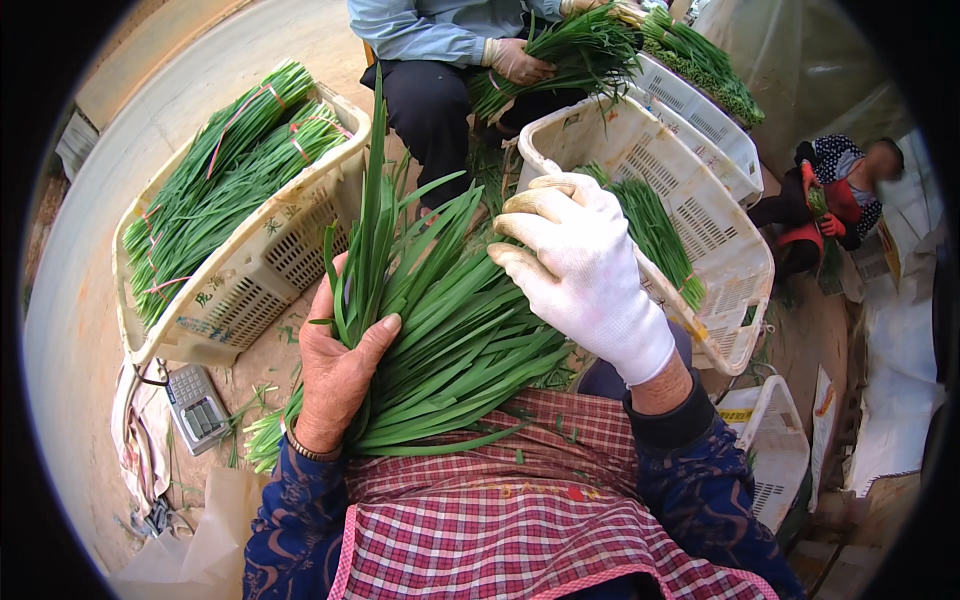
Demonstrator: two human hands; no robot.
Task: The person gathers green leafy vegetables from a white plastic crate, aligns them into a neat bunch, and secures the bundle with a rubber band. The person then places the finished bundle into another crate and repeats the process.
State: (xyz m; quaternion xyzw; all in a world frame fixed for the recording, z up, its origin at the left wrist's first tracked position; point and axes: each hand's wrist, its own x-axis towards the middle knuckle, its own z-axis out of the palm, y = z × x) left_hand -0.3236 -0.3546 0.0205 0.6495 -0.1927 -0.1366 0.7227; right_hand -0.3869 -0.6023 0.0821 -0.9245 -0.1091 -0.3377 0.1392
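Note:
My bare left hand (337, 352) grips a small bunch of flat green leaves, apparently garlic chives (373, 195), thumb across the front and leaf ends pointing up. Under it, a larger loose bundle of chives (457, 352) lies over my lap, its pale stem ends showing at the lower left. My right hand (581, 262), in a white knitted glove with stained fingertips, hovers above the right side of that bundle with its fingers curled. The glove's palm side is hidden, so whether it holds anything does not show. A red checked apron (487, 540) covers my lap.
At left stands a plastic crate (247, 300) of tied chive bundles; a scale's keypad unit (196, 409) lies below it. Another crate (720, 300) at right holds chives (660, 232). Opposite, a gloved co-worker (427, 45) holds chives; another person (832, 195) sits far right.

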